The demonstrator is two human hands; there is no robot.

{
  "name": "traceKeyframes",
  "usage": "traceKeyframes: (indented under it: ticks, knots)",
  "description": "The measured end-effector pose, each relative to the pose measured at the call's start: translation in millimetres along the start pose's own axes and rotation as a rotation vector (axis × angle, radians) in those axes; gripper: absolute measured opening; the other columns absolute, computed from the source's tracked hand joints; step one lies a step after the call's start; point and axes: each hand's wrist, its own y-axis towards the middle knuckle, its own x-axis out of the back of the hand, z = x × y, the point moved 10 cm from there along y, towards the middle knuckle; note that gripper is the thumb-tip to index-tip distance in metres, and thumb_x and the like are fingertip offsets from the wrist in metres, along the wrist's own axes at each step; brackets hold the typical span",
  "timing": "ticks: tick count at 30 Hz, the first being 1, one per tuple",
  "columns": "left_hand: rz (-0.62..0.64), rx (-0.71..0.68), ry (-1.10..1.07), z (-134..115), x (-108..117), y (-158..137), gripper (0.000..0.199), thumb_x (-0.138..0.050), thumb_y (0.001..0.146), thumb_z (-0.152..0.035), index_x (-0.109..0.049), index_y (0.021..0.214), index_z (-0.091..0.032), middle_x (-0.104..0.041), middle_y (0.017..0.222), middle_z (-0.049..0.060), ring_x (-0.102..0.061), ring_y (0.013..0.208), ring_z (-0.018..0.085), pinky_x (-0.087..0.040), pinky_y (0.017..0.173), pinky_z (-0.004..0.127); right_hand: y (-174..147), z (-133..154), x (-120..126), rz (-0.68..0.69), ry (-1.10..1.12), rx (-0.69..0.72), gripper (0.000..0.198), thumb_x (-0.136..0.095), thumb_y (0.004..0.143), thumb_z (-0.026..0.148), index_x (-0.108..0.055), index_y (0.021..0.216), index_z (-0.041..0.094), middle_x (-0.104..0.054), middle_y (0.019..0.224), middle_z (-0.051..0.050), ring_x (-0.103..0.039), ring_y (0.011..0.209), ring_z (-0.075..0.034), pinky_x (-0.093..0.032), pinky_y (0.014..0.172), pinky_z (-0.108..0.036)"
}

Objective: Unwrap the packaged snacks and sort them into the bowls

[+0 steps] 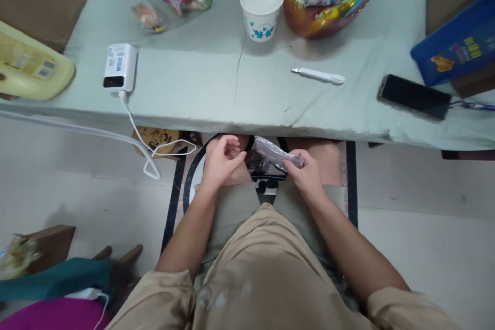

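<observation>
Just below the table's front edge, my right hand (pixel 305 170) grips one end of a long, narrow piece in clear crinkled plastic wrap (pixel 273 152). What the wrap contains, if anything, I cannot make out. My left hand (pixel 225 160) is apart from it on the left, fingers curled loosely with a gap to the thumb and nothing between them. Under the wrap, between my knees, sits a dark bin-like opening with a crumpled plastic lining (pixel 258 164). A white pen-like tool with a metal tip (pixel 319 76) lies on the table above my right hand.
On the table (pixel 185 77) stand a paper cup (pixel 263 15), a red bowl of snack packets (pixel 328 20) and a white power bank (pixel 119 68), its cable hanging over the edge. A phone (pixel 413 96) and a blue box (pixel 460 41) are at right, a yellow bottle (pixel 34 64) at left.
</observation>
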Motion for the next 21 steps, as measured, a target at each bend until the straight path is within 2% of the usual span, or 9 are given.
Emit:
traceKeyframes:
  ticks: [1, 3, 6, 8, 11, 13, 15, 17, 21]
  knots:
    - [-0.035, -0.026, 0.047, -5.2, -0.3, -3.4, 0.024, -0.070, 0.078, -0.032, -0.062, 0.097, -0.019, -0.067, 0.097, 0.005, -0.066, 0.088, 0.017, -0.056, 0.081, 0.031, -2.8, 10.8, 3.1, -0.026, -0.041, 0.084, 0.017, -0.067, 0.069, 0.036, -0.060, 0.075, 0.022, -0.064, 0.082, -0.003, -0.059, 0.080, -0.020, -0.047, 0.076, -0.034]
    - [0.022, -0.072, 0.073, -15.0, -16.6, -11.1, 0.023, -0.066, 0.083, -0.034, -0.064, 0.099, -0.018, -0.070, 0.103, 0.008, -0.067, 0.098, 0.020, -0.055, 0.090, 0.035, -11.8, 27.7, -0.5, 0.007, -0.058, 0.206, 0.011, -0.065, 0.075, 0.031, -0.060, 0.078, 0.022, -0.070, 0.097, -0.006, -0.063, 0.093, -0.022, -0.047, 0.085, -0.036]
    - [0.200, -0.130, -0.077, -25.6, -51.5, -22.0, 0.063, -0.076, 0.077, -0.039, -0.055, 0.134, -0.019, -0.057, 0.143, 0.014, -0.055, 0.132, 0.027, -0.046, 0.109, 0.040, -26.3, 36.9, -19.5, 0.187, 0.065, 0.213, 0.012, -0.064, 0.083, 0.034, -0.059, 0.088, 0.024, -0.071, 0.111, -0.007, -0.065, 0.102, -0.023, -0.048, 0.089, -0.037]
    - [0.285, -0.140, -0.209, -28.1, -67.8, -25.4, 0.076, -0.078, 0.076, -0.044, -0.049, 0.142, -0.020, -0.051, 0.150, 0.016, -0.051, 0.137, 0.029, -0.044, 0.112, 0.041, -32.7, 38.1, -29.9, 0.277, 0.167, 0.161, 0.019, -0.064, 0.084, 0.042, -0.060, 0.093, 0.025, -0.071, 0.107, -0.005, -0.065, 0.096, -0.022, -0.050, 0.084, -0.036]
    - [0.279, -0.163, -0.257, -30.5, -72.9, -22.2, 0.052, -0.070, 0.083, -0.047, -0.063, 0.126, -0.019, -0.063, 0.136, 0.014, -0.057, 0.128, 0.028, -0.044, 0.110, 0.041, -33.2, 36.6, -35.7, 0.300, 0.213, 0.089, 0.029, -0.067, 0.081, 0.049, -0.061, 0.095, 0.025, -0.068, 0.093, -0.002, -0.061, 0.078, -0.019, -0.050, 0.072, -0.032]
    - [0.222, -0.183, -0.236, -32.7, -68.1, -18.0, 0.036, -0.068, 0.085, -0.047, -0.070, 0.106, -0.017, -0.067, 0.125, 0.013, -0.060, 0.122, 0.027, -0.045, 0.106, 0.041, -27.8, 31.9, -29.2, 0.209, 0.192, 0.043, 0.030, -0.069, 0.079, 0.047, -0.059, 0.095, 0.025, -0.065, 0.084, -0.001, -0.058, 0.070, -0.016, -0.048, 0.066, -0.030]
    - [0.178, -0.141, -0.266, -29.5, -64.0, -14.4, 0.034, -0.071, 0.082, -0.047, -0.071, 0.096, -0.016, -0.069, 0.116, 0.012, -0.063, 0.111, 0.025, -0.050, 0.097, 0.037, -21.9, 27.2, -16.2, 0.056, 0.174, 0.014, 0.031, -0.071, 0.077, 0.043, -0.055, 0.097, 0.025, -0.061, 0.080, 0.001, -0.056, 0.069, -0.015, -0.046, 0.063, -0.028]
    - [0.171, -0.030, -0.354, -19.3, -65.1, -12.5, 0.038, -0.076, 0.077, -0.047, -0.069, 0.099, -0.016, -0.070, 0.101, 0.008, -0.065, 0.092, 0.020, -0.052, 0.081, 0.031, -17.6, 25.8, -8.8, -0.031, 0.182, 0.012, 0.039, -0.075, 0.072, 0.039, -0.053, 0.101, 0.026, -0.062, 0.088, -0.001, -0.059, 0.078, -0.016, -0.047, 0.065, -0.027]
    - [0.214, 0.111, -0.490, -8.3, -75.1, -8.5, 0.046, -0.080, 0.071, -0.040, -0.064, 0.108, -0.017, -0.067, 0.084, 0.002, -0.060, 0.073, 0.013, -0.047, 0.066, 0.023, -9.8, 29.8, -25.9, 0.152, 0.242, 0.007, 0.042, -0.077, 0.066, 0.037, -0.057, 0.100, 0.025, -0.064, 0.099, -0.004, -0.061, 0.089, -0.019, -0.049, 0.073, -0.029]
